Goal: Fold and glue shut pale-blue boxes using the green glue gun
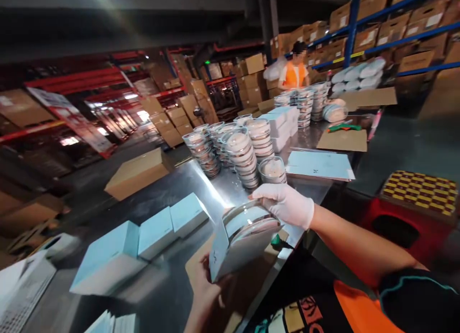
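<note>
Behind the box point(230, 254), left hand point(204, 282) half-hidden

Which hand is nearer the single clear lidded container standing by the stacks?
Right. The gloved right hand sits just below the single container, on the round container going into the blue box. The bare left hand holds the box's lower end, farther away.

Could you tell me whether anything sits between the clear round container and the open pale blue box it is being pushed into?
Nothing visible does. The right hand presses the clear round container straight into the mouth of the pale blue box, which the left hand holds from below; the container is already partly inside.
</note>
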{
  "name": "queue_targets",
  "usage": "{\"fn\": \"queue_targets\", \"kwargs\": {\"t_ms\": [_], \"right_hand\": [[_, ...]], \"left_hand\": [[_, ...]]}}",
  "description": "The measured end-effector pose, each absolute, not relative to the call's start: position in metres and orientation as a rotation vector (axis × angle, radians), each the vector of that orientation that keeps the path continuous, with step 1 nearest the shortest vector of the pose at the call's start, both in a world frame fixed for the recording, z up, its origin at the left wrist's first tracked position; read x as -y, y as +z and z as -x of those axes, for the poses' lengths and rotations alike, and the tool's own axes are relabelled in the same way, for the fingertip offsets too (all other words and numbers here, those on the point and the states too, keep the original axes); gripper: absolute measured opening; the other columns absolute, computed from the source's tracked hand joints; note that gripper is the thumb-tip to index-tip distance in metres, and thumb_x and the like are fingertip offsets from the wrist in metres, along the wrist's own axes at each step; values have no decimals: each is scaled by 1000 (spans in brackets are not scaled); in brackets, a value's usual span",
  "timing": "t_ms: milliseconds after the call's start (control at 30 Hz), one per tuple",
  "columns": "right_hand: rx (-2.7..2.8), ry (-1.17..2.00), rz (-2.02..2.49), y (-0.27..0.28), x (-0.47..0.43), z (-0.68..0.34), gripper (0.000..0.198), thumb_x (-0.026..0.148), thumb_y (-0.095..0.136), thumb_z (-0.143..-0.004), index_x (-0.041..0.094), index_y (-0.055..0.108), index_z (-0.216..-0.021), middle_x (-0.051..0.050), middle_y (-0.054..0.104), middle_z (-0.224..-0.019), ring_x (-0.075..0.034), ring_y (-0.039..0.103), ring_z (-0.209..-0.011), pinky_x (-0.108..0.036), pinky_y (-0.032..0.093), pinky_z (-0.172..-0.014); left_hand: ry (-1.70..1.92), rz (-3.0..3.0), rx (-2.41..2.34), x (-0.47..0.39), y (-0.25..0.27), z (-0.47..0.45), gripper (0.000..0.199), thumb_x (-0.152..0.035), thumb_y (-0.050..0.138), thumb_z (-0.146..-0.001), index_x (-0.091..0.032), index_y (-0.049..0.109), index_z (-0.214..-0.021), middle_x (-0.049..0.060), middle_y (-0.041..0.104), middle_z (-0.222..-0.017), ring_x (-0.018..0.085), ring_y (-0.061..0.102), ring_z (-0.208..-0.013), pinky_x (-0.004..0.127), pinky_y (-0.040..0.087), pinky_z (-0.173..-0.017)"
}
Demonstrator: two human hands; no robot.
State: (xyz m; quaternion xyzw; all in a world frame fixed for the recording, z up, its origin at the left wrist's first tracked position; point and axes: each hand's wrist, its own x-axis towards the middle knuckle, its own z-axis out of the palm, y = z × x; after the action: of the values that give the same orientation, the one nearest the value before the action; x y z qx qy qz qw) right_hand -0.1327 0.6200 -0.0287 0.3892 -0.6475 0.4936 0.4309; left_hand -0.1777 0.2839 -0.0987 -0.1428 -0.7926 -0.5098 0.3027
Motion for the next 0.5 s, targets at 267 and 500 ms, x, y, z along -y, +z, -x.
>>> {"fn": "queue_targets", "kwargs": {"t_ms": [267,500], "right_hand": [[1574,1055,-1028,-83,-573,158,83,62,72,-94,21,47,-162,-22,47,-163,-38,41,-155,-60,35,-127],[1562,1451,-1041,-112,-509,188,79,56,68,-98,16,46,-162,-24,48,-162,-37,48,-151,-55,37,-127]], "left_hand": [[-1338,350,2250,-262,-105,171,70,-40,87,-53,-22,61,-116,9,74,-107,37,72,-103,46,60,-87],[-1132,469,1948,-255,-98,167,69,-65,75,-78,-18,64,-127,17,66,-134,39,55,-140,53,44,-118]]}}
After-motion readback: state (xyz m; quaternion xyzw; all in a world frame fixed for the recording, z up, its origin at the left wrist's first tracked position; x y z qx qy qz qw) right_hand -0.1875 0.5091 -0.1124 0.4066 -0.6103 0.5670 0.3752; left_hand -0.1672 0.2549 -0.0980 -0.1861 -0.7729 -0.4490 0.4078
